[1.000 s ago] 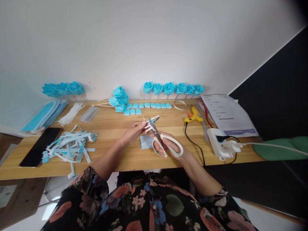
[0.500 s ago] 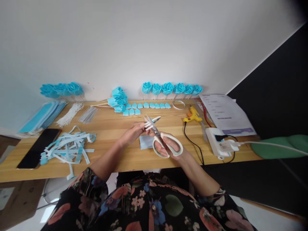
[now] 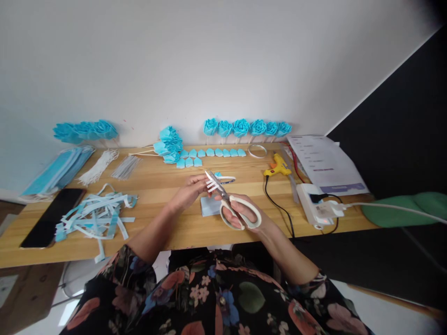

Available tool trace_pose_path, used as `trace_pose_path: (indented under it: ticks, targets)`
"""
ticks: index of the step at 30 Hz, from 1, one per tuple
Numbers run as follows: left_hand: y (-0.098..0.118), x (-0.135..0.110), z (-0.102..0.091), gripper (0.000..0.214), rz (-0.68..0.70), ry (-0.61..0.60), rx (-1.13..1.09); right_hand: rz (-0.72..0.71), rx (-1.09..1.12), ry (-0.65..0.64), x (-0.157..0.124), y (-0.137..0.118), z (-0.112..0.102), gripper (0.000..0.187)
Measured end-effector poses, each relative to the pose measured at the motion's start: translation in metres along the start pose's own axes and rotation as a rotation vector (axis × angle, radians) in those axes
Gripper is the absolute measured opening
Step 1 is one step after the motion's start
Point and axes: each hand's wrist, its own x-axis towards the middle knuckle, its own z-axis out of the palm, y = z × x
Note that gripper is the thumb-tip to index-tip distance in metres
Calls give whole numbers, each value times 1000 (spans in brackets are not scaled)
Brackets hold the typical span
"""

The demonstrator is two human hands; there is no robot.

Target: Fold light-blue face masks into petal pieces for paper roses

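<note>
My right hand [image 3: 234, 211] is wrapped round the white handles of a pair of scissors [image 3: 244, 220], their blades pointing up and left. Between the fingertips of my left hand [image 3: 192, 190] are narrow white strips [image 3: 212, 186], pinched right beside the blades. The blades look nearly closed and overlap the strips in view. Just beyond the blades, a white band [image 3: 228, 178] and a small blue piece [image 3: 218, 175] are partly hidden. Under my hands lies a pale blue folded sheet [image 3: 209, 207] on the wooden table [image 3: 157, 172].
Blue fabric roses [image 3: 240, 127] stand along the wall, with rows of blue petals [image 3: 210, 152] before them. At right are a yellow glue gun [image 3: 277, 165], a power strip [image 3: 310, 207] and papers [image 3: 328, 163]. At left lie cut strips [image 3: 96, 214], a phone [image 3: 52, 217] and face masks [image 3: 57, 171].
The scissor blades have come closer together. The white band and blue piece beyond them now show more clearly. The whole view has shifted slightly.
</note>
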Motion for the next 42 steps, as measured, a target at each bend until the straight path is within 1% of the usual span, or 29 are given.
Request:
trace_pose_path:
  ticks: [3,6,8,11,13,16,20,24,27,30,32,36,39,42]
  targets:
    - [-1,0,-2,34,14,78,34,39,-75,-3,-2,2,6,51]
    - [-3,0,-4,32,-27,66,56,79,-162,-28,-2,6,11,50]
    - [-3,0,-4,32,-15,69,32,78,-186,-17,-1,6,11,51]
    - [0,2,-3,30,27,121,-2,26,-183,-11,-2,6,5,56]
    - [1,3,-2,32,59,138,-8,-17,-167,-48,-4,7,-2,59]
    - [1,5,-2,37,107,121,-12,-53,-135,-89,-7,12,-13,57]
    - [-1,5,-2,45,77,96,-23,-35,-92,-115,-8,19,-20,53]
    - [-1,5,-1,49,66,71,-8,-51,-91,-144,-9,18,-20,51]
    - [2,6,0,42,60,60,-24,-57,-81,-148,-9,15,-19,52]
    - [4,6,1,30,93,97,-50,-59,-91,-118,-10,14,-18,53]
    - [4,6,0,28,120,140,-49,-62,-100,-99,-11,13,-19,52]
    - [1,6,-2,28,143,177,-22,-71,-122,-99,-12,10,-18,48]
    - [0,6,-2,29,148,185,-35,-75,-141,-124,-12,7,-16,49]
    - [-1,7,-3,36,159,196,-45,-75,-155,-132,-11,5,-14,50]
